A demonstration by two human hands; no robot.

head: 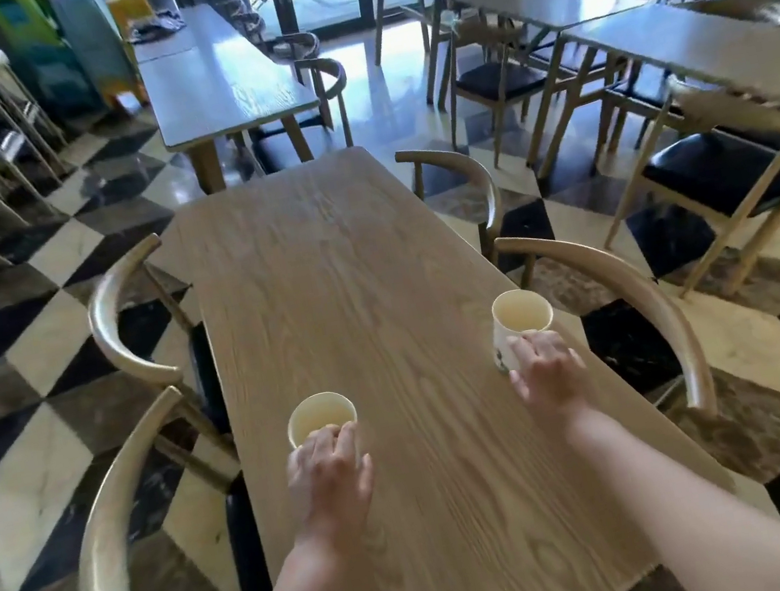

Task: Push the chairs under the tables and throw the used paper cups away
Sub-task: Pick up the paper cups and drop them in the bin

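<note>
Two white paper cups stand upright on the long wooden table. My left hand rests against the near side of the left cup, fingers curled on its rim. My right hand touches the near side of the right cup, which stands close to the table's right edge. Both cups look empty inside. Whether either hand has a full grip is unclear. Curved-back wooden chairs sit tucked along both sides: two on the left, two on the right.
Another long table stands ahead, with chairs on its right. More tables and dark-seated chairs fill the right side. The floor is black-and-white chequered tile. Glass doors are at the far end.
</note>
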